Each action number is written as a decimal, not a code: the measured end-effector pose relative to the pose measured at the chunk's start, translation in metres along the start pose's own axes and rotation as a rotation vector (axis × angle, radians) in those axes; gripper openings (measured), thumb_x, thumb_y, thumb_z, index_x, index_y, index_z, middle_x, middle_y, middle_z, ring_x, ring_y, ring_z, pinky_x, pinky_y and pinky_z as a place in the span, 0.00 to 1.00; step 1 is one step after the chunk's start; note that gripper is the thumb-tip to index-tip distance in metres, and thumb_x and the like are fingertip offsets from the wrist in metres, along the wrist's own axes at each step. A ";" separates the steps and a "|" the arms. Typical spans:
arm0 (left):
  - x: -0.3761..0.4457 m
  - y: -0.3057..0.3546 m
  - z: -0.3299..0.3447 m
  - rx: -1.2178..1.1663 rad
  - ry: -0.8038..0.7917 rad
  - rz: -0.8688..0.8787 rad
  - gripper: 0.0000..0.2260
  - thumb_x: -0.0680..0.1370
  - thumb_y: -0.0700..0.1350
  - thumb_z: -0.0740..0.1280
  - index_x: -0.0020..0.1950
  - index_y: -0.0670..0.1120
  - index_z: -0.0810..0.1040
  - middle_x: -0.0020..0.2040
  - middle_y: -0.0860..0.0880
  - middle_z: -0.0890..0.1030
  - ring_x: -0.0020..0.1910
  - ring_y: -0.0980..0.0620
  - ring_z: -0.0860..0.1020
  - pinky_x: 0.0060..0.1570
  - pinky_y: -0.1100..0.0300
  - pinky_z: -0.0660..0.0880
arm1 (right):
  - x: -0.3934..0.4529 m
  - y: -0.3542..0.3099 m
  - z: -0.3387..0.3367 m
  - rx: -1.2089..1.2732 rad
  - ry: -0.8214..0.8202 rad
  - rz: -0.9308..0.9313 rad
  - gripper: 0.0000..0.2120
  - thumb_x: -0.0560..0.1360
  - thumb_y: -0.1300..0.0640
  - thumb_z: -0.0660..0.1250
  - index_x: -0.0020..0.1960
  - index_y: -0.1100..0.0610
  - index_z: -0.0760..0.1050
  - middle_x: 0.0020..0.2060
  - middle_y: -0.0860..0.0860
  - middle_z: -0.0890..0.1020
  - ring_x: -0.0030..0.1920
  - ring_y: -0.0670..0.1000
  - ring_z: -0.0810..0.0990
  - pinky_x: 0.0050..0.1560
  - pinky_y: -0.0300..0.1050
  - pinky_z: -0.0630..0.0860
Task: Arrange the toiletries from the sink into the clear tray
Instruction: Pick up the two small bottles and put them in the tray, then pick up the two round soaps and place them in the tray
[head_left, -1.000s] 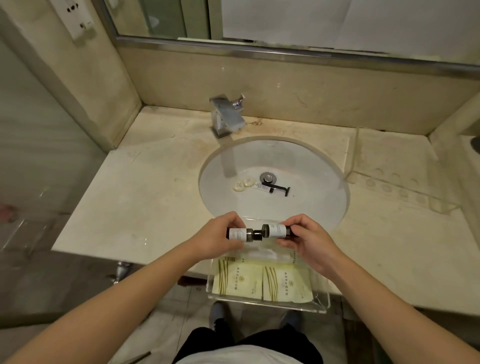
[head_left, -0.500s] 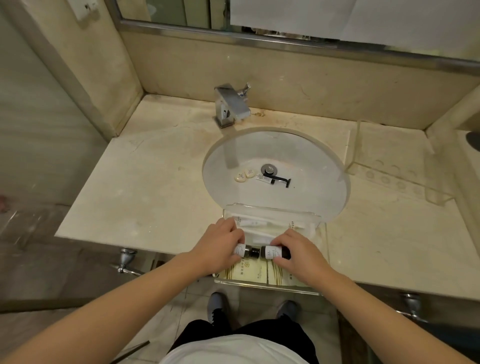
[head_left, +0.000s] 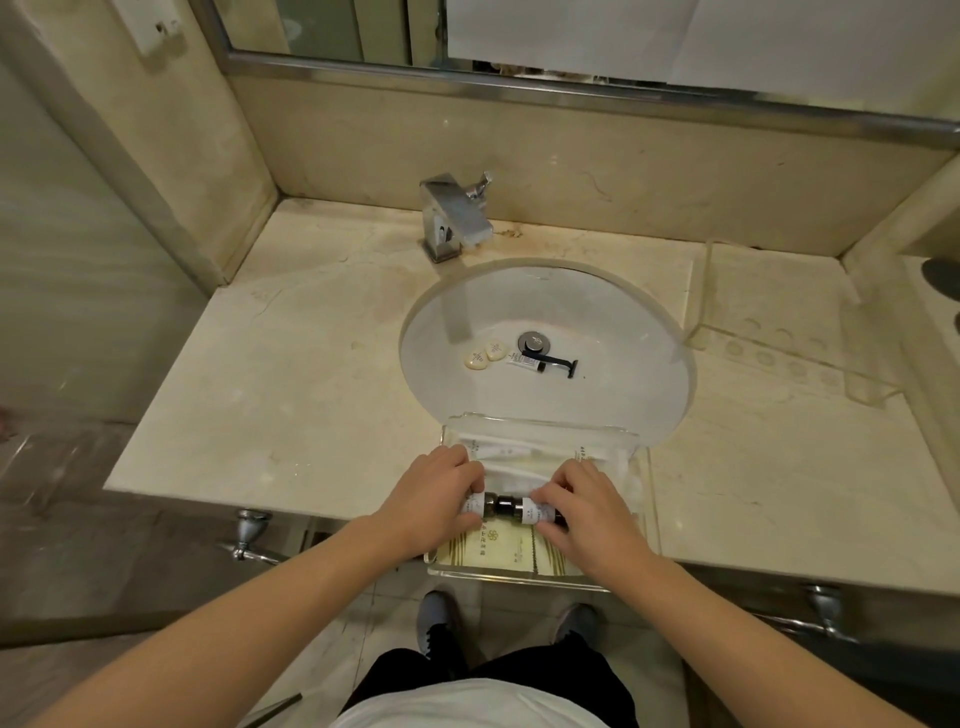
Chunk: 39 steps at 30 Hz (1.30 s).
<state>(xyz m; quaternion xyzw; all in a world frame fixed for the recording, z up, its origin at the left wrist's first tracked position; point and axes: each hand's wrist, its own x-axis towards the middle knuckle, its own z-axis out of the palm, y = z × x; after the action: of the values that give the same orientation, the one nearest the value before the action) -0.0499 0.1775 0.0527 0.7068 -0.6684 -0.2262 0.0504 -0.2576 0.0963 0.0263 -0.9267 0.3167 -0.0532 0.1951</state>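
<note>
A clear tray (head_left: 644, 483) sits on the counter's front edge, just below the sink (head_left: 623, 332). Inside it lie cream packets (head_left: 498, 551) and white wrapped items (head_left: 511, 449). My left hand (head_left: 434, 491) grips one small white-labelled bottle (head_left: 474, 505) and my right hand (head_left: 584, 501) grips another (head_left: 532, 510). The bottles lie end to end, dark caps touching, low inside the tray. In the sink basin near the drain rest two cream soaps (head_left: 484, 355), a small white tube (head_left: 524, 361) and a black razor (head_left: 558, 364).
A chrome tap (head_left: 454, 215) stands behind the sink. A second clear holder (head_left: 779, 348) with round marks lies on the counter at the right. A mirror runs along the back wall. My shoes show on the floor below the tray.
Both hands have carried the two bottles down from above the tray's far edge into the tray, over the cream packets. The camera has tilted slightly.
</note>
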 end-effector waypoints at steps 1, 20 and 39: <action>0.000 0.001 0.000 -0.008 0.011 -0.002 0.15 0.71 0.52 0.71 0.55 0.49 0.76 0.53 0.51 0.74 0.53 0.49 0.72 0.50 0.58 0.68 | -0.001 0.000 0.000 0.010 0.007 -0.001 0.15 0.66 0.55 0.76 0.51 0.53 0.78 0.42 0.49 0.74 0.43 0.50 0.72 0.42 0.42 0.72; 0.014 -0.003 -0.003 -0.034 0.013 0.065 0.21 0.67 0.62 0.70 0.53 0.51 0.74 0.50 0.54 0.73 0.49 0.53 0.72 0.48 0.60 0.69 | 0.014 0.004 -0.007 0.019 -0.007 0.030 0.19 0.72 0.39 0.61 0.55 0.50 0.74 0.49 0.44 0.74 0.49 0.46 0.70 0.53 0.40 0.68; 0.141 -0.070 -0.033 -0.250 0.056 -0.334 0.14 0.78 0.48 0.64 0.61 0.45 0.75 0.60 0.46 0.73 0.58 0.47 0.75 0.60 0.53 0.73 | 0.174 0.058 -0.005 0.324 -0.034 0.439 0.05 0.75 0.56 0.62 0.47 0.54 0.77 0.48 0.50 0.79 0.47 0.51 0.78 0.48 0.49 0.76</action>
<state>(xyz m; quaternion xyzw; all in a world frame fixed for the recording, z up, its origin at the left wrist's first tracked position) 0.0277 0.0410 0.0201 0.8018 -0.5072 -0.2930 0.1180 -0.1540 -0.0530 0.0037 -0.7933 0.4941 -0.0441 0.3530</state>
